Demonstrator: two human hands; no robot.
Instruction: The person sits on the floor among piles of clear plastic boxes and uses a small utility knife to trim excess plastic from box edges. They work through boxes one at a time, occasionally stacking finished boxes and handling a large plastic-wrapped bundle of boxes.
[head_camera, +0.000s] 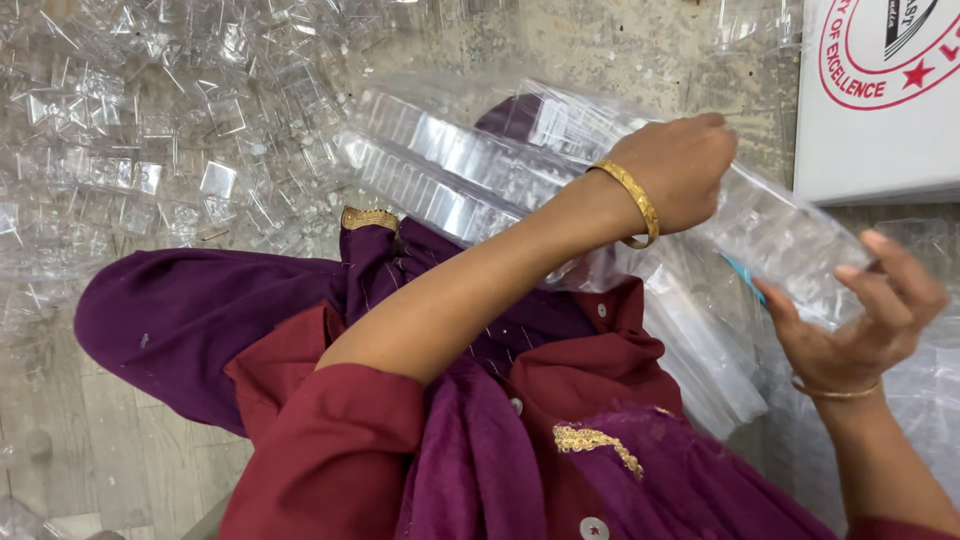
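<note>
My left hand (685, 170), with a gold bangle at the wrist, presses down on the top of a long clear plastic bag (560, 140) packed with rows of small clear plastic boxes. My right hand (865, 310) grips the near end of that bag (790, 240), fingers curled around it. The bag lies slanted across my lap, over purple and maroon cloth (480, 400). More filled clear bags (700, 350) lie beneath it.
A large heap of loose clear plastic boxes (160, 140) covers the floor at the upper left. A white carton with a red round print (870, 100) stands at the upper right. Grey floor (90, 430) shows at the lower left.
</note>
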